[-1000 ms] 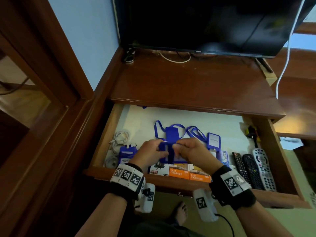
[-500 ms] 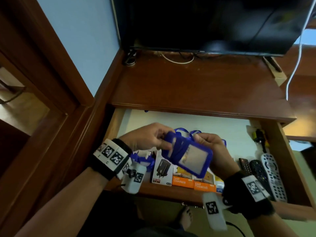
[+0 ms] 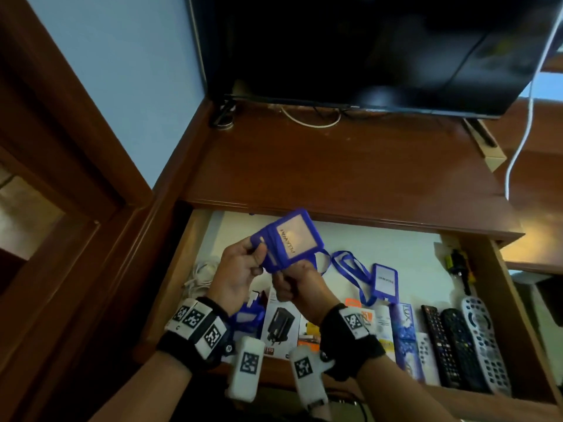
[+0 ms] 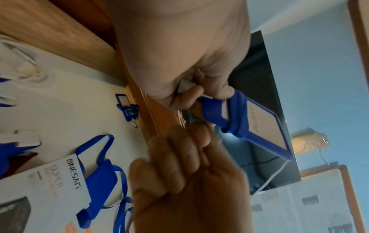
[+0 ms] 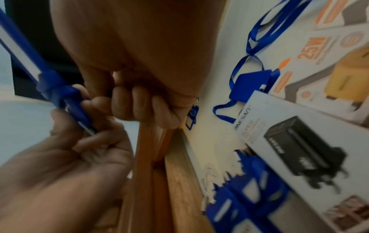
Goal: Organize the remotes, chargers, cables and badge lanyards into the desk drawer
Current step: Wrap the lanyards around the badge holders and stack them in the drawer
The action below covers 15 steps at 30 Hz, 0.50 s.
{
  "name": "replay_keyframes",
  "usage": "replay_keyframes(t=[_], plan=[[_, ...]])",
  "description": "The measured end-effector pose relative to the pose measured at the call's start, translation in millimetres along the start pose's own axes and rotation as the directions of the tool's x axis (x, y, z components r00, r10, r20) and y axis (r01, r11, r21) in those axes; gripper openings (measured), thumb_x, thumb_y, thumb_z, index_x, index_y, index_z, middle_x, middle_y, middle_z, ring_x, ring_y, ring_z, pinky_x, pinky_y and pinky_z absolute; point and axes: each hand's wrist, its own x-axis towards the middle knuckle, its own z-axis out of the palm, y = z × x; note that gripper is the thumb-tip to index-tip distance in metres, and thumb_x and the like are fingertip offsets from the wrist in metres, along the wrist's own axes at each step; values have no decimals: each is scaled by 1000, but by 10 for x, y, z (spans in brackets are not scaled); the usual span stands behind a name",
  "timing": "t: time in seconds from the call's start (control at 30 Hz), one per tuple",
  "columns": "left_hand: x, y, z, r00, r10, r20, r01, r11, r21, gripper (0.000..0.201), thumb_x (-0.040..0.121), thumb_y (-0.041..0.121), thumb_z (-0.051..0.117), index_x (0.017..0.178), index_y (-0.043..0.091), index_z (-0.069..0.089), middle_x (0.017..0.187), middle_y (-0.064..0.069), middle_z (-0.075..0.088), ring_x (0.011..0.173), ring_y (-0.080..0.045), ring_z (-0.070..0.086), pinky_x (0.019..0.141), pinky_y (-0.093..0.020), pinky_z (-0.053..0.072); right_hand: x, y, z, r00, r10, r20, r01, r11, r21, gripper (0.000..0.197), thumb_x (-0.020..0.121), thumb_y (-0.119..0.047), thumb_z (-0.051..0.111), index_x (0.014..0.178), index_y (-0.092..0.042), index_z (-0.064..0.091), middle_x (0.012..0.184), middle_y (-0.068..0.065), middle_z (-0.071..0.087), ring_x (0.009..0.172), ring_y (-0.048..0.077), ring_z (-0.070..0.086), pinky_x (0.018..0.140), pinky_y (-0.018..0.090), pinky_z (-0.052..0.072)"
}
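Both hands hold one blue badge holder [image 3: 289,239] up above the open drawer [image 3: 170,278], its clear window facing me. My left hand [image 3: 259,257] pinches its left end. My right hand [image 3: 283,275] grips its lower edge with curled fingers, where a blue lanyard strap [image 3: 323,260] trails down. In the left wrist view the left hand [image 4: 199,93] pinches the badge holder [image 4: 249,123], with the right hand [image 4: 191,138] below it. In the right wrist view the right hand [image 5: 111,102] touches the badge holder [image 5: 60,91]. A second badge holder [image 3: 385,278] lies in the drawer.
In the drawer lie charger boxes [image 3: 280,325] along the front, three remotes [image 3: 457,345] at the right, a white cable [image 3: 198,275] at the left and a yellow-black plug [image 3: 457,260] at the back right. A dark TV [image 3: 365,50] stands on the desk top [image 3: 335,166].
The hands lifted the blue badge holder from the drawer floor, then raised it further and turned it so its window faces up towards me. The head view tilted closer.
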Motion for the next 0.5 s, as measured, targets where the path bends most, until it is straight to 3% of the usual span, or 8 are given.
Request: replay_keyframes(t=[0.1, 0.2, 0.27, 0.33, 0.4, 0.43, 0.5], plan=[[29, 23, -153, 999, -27, -21, 28, 997, 70, 19, 95, 9, 49, 98, 12, 68, 105, -20, 67, 92, -32, 55, 77, -43, 38, -7, 181, -108, 994, 86, 69, -78, 991, -111, 35, 98, -22, 42, 64, -14, 49, 59, 5, 35, 51, 16, 31, 51, 25, 28], [120, 122, -337, 998, -17, -65, 32, 972, 234, 18, 94, 7, 52, 93, 17, 66, 75, 4, 69, 67, -13, 51, 63, -27, 37, 68, 289, -290, 985, 124, -124, -150, 960, -236, 36, 97, -29, 50, 65, -14, 55, 56, 2, 42, 49, 14, 37, 51, 27, 31], [209, 156, -485, 998, -24, -57, 47, 896, 442, 17, 94, 8, 55, 89, 19, 66, 68, 10, 67, 63, -8, 54, 60, -24, 39, 189, 328, -478, 947, 88, -308, -197, 918, -343, 35, 96, -24, 52, 62, -15, 53, 54, -1, 42, 48, 13, 36, 48, 23, 32], [266, 120, -603, 997, -79, 7, 50, 697, 715, 10, 92, 15, 60, 83, 18, 65, 74, 6, 67, 70, -11, 62, 63, -25, 47, 352, 334, -679, 885, 4, -465, -251, 845, -472, 33, 91, -15, 54, 59, -15, 49, 55, 1, 44, 54, 16, 40, 52, 25, 35], [284, 12, -676, 976, -205, 78, -12, 305, 952, 14, 88, 26, 61, 80, 15, 63, 81, -1, 65, 79, -19, 62, 69, -31, 47, 546, 367, -887, 848, -52, -527, -338, 712, -615, 23, 88, -13, 55, 65, -12, 51, 62, 6, 51, 64, 20, 49, 61, 29, 38], [266, -60, -681, 955, -285, 84, -52, 120, 991, 16, 87, 27, 59, 82, 12, 62, 86, -4, 64, 81, -21, 61, 69, -32, 45, 630, 370, -937, 845, -29, -535, -405, 619, -673, 17, 88, -14, 56, 71, -9, 54, 68, 8, 54, 70, 22, 54, 64, 29, 39], [215, -193, -645, 920, -388, 60, -104, -93, 990, 17, 86, 23, 52, 88, 11, 63, 93, -7, 63, 84, -25, 61, 67, -30, 43, 788, 465, -1029, 815, 38, -579, -538, 424, -729, 22, 87, -26, 59, 91, -5, 59, 92, 14, 62, 92, 29, 61, 77, 32, 44]])
